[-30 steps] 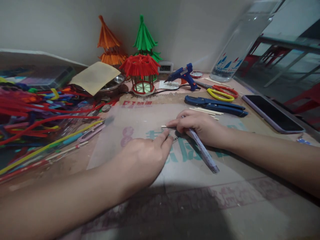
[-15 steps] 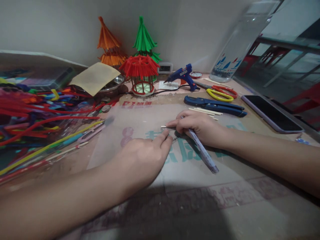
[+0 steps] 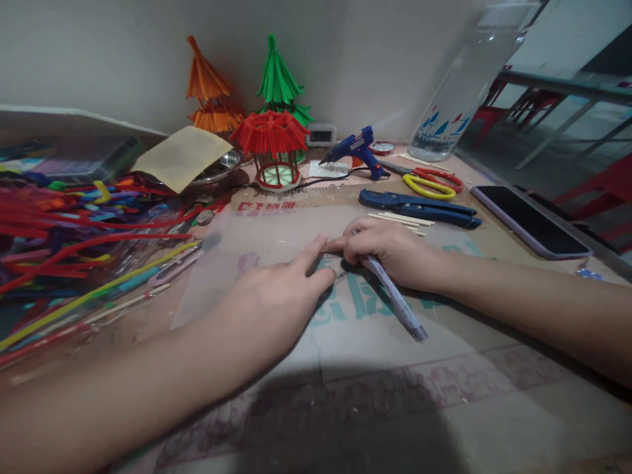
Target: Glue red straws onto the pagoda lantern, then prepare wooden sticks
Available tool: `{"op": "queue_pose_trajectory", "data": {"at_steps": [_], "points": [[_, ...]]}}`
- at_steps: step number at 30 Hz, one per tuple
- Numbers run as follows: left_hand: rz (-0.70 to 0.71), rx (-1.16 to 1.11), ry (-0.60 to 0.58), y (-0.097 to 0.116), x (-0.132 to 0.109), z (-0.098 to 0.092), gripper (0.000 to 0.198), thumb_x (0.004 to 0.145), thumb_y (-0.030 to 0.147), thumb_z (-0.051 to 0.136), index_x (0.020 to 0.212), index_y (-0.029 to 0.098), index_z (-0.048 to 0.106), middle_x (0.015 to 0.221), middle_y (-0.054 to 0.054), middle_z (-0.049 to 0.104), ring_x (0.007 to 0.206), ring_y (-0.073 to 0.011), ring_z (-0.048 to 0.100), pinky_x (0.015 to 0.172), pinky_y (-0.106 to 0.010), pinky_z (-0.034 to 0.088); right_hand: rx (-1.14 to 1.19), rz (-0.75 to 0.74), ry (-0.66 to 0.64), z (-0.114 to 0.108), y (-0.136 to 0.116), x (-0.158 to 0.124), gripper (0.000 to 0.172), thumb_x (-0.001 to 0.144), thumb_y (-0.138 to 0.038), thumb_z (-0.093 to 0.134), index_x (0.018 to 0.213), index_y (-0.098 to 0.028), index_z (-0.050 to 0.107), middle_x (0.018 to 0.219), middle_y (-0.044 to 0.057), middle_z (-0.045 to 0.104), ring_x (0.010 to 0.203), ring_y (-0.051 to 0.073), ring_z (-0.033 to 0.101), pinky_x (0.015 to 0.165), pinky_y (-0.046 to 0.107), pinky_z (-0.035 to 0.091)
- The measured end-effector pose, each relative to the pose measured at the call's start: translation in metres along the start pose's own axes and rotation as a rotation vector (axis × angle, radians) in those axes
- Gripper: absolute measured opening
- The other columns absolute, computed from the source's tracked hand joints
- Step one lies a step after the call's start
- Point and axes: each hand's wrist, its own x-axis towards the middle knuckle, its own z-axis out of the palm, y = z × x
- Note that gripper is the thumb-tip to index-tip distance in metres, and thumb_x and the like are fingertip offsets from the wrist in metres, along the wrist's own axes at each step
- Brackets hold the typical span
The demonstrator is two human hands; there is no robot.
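My right hand [image 3: 390, 253] is curled around a grey pen-like tool [image 3: 395, 303] whose long end points toward me. Its fingertips press down on the translucent sheet [image 3: 276, 230] that lies over printed cardboard [image 3: 395, 382]. My left hand [image 3: 276, 299] rests flat on the same sheet, fingers stretched toward the right hand's fingertips and touching or nearly touching them. A small stick seen earlier between the hands is hidden under the left fingers.
Several thin wooden sticks [image 3: 399, 219], a blue cutter [image 3: 419, 207], yellow-red scissors [image 3: 432, 184], a blue glue gun [image 3: 355, 150] and a phone [image 3: 530, 220] lie beyond the hands. Red [image 3: 270, 148], orange [image 3: 210, 89] and green [image 3: 279, 79] pipe-cleaner pavilions stand at the wall. Loose pipe cleaners [image 3: 64, 230] fill the left.
My left hand has slid forward and its fingers have stretched out to meet the right fingertips, covering the small stick. The right hand has barely moved.
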Motion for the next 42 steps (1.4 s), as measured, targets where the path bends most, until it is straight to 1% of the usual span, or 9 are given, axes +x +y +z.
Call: {"op": "queue_pose_trajectory", "data": {"at_steps": [3,5,12,15,18,22,26,34,42], "points": [[-0.033,-0.012,0.021,-0.0033,-0.0001,0.0051,0.039,0.098,0.020,0.050,0.130,0.036,0.064,0.166,-0.007,0.038,0.076,-0.0246,0.077,0.070,-0.048,0.063,0.014,0.004,-0.001,0.0009,0.0014,-0.0004,0.020,0.094,-0.013,0.059,0.077,-0.017,0.070,0.085,0.005,0.062,0.076,0.016,0.061,0.071,0.028,0.048],[-0.028,0.001,0.032,-0.0034,-0.0008,0.0071,0.039,0.098,0.020,0.050,0.130,0.036,0.064,0.166,-0.007,0.038,0.077,-0.0256,0.077,0.072,-0.050,0.063,0.013,0.001,0.008,0.0017,0.0024,-0.0006,0.020,0.093,-0.013,0.059,0.077,-0.017,0.070,0.085,0.005,0.062,0.076,0.016,0.061,0.072,0.028,0.047],[0.014,0.031,0.028,0.0011,-0.0045,0.0062,0.046,0.091,0.010,0.053,0.132,0.027,0.064,0.165,-0.016,0.037,0.076,-0.0238,0.077,0.061,-0.037,0.062,0.015,0.020,-0.015,0.0034,0.0041,-0.0016,0.021,0.095,-0.017,0.056,0.080,-0.016,0.072,0.087,0.006,0.063,0.077,0.018,0.061,0.070,0.028,0.046],[0.000,0.049,0.058,0.0003,-0.0046,0.0083,0.045,0.092,0.011,0.054,0.131,0.030,0.064,0.165,-0.013,0.037,0.075,-0.0249,0.077,0.064,-0.042,0.063,0.018,0.035,-0.021,0.0033,0.0037,-0.0015,0.021,0.096,-0.018,0.056,0.084,-0.017,0.073,0.088,0.006,0.063,0.076,0.018,0.061,0.071,0.028,0.045],[-0.007,0.065,0.076,-0.0011,-0.0037,0.0112,0.043,0.093,0.014,0.054,0.131,0.033,0.064,0.167,-0.010,0.035,0.072,-0.0246,0.076,0.068,-0.048,0.063,0.029,0.038,-0.018,0.0031,0.0041,-0.0013,0.021,0.095,-0.017,0.058,0.080,-0.017,0.072,0.090,0.006,0.064,0.076,0.017,0.060,0.071,0.028,0.044],[0.006,0.057,0.061,-0.0026,-0.0029,0.0110,0.041,0.095,0.018,0.053,0.132,0.033,0.063,0.168,-0.008,0.035,0.071,-0.0207,0.075,0.066,-0.041,0.063,0.016,0.026,-0.001,0.0039,0.0063,-0.0020,0.020,0.093,-0.017,0.060,0.077,-0.017,0.071,0.087,0.005,0.062,0.074,0.016,0.058,0.070,0.027,0.043],[0.005,0.062,0.052,-0.0036,-0.0030,0.0091,0.041,0.096,0.018,0.050,0.131,0.035,0.063,0.168,-0.005,0.034,0.067,-0.0180,0.073,0.070,-0.042,0.063,0.023,0.012,0.022,0.0046,0.0074,-0.0026,0.019,0.093,-0.017,0.061,0.076,-0.018,0.071,0.086,0.004,0.062,0.074,0.016,0.057,0.070,0.027,0.043],[0.024,0.035,0.069,-0.0042,-0.0037,0.0096,0.041,0.096,0.016,0.049,0.132,0.031,0.062,0.166,-0.008,0.039,0.068,-0.0175,0.073,0.068,-0.039,0.062,-0.009,0.009,0.002,0.0031,0.0057,-0.0022,0.025,0.097,-0.020,0.056,0.077,-0.018,0.071,0.087,0.005,0.063,0.075,0.017,0.059,0.071,0.029,0.045],[0.029,0.018,0.067,-0.0039,-0.0025,0.0094,0.043,0.095,0.014,0.046,0.132,0.031,0.061,0.165,-0.006,0.040,0.067,-0.0176,0.072,0.065,-0.039,0.060,-0.001,0.011,0.001,0.0039,0.0052,-0.0017,0.026,0.097,-0.019,0.056,0.076,-0.017,0.071,0.088,0.006,0.063,0.075,0.017,0.060,0.071,0.029,0.045]]}}
